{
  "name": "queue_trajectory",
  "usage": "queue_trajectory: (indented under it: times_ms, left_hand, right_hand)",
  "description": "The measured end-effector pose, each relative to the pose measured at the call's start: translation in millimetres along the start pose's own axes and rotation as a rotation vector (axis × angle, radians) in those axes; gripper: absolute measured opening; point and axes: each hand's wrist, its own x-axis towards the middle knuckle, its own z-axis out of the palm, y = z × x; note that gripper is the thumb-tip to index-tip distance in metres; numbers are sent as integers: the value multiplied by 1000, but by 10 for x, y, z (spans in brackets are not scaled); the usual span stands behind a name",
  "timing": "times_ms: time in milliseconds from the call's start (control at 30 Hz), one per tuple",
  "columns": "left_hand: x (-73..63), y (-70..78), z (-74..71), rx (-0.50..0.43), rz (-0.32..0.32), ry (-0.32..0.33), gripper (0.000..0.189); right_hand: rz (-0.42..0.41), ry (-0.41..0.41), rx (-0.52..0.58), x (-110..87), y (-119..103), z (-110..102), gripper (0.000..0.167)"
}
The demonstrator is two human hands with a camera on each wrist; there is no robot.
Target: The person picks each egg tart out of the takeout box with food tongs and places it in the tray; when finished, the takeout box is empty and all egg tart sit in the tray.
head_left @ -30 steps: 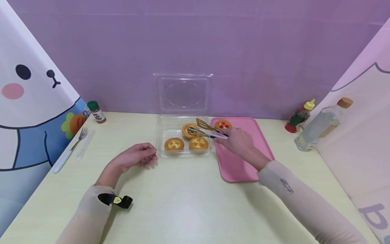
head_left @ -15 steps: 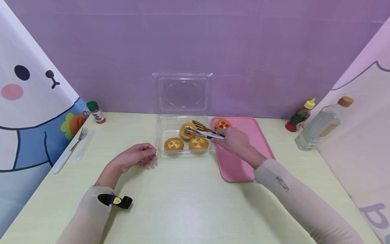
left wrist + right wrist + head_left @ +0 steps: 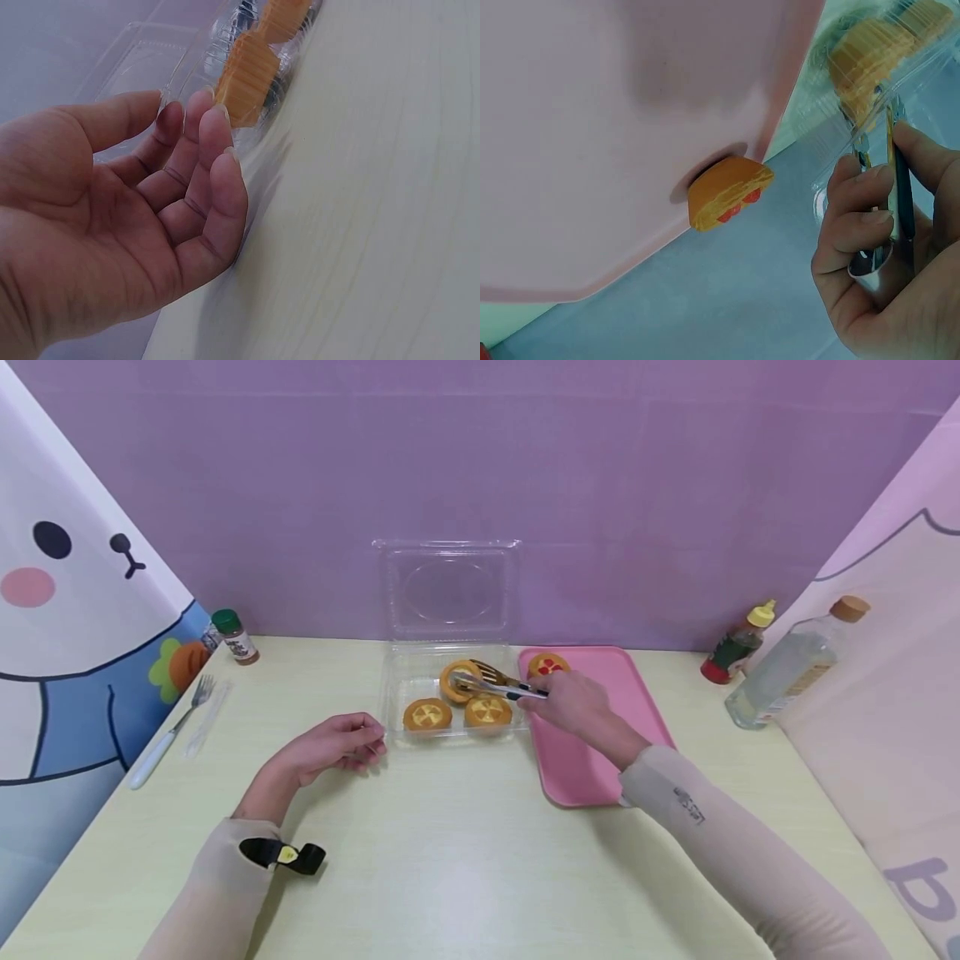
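Note:
My right hand (image 3: 573, 702) grips metal tongs (image 3: 900, 184) with dark handle strips, reaching over the pink tray's left edge. The tongs' ends are around the back egg tart (image 3: 452, 683), which is tilted inside the clear plastic box (image 3: 401, 689). Two more tarts, a left one (image 3: 427, 715) and a right one (image 3: 488, 712), sit at the box's front. My left hand (image 3: 127, 202) pinches the box's front left corner between thumb and index finger, its other fingers loosely curled. On the pink tray (image 3: 592, 768) lies a tart with red topping (image 3: 731, 193).
The box's lid (image 3: 450, 589) stands up at the back. A fork (image 3: 172, 735) and a wrapped clear plastic item (image 3: 208, 718) lie at left, near a green-capped spice jar (image 3: 236, 639). A sauce bottle (image 3: 735, 647) and a large clear bottle (image 3: 787, 672) stand at right.
The tongs have moved slightly left and closed in around the back tart, which has shifted left and tilted. My right forearm followed leftward. My left hand stays at the box corner.

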Motion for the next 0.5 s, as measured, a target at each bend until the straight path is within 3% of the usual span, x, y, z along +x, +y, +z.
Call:
queue_trajectory:
  times_ms: [500]
  left_hand:
    - [3,2,-9,-4,-4,0,34]
  right_hand:
    - [-99,118,61,-30,43,108,48]
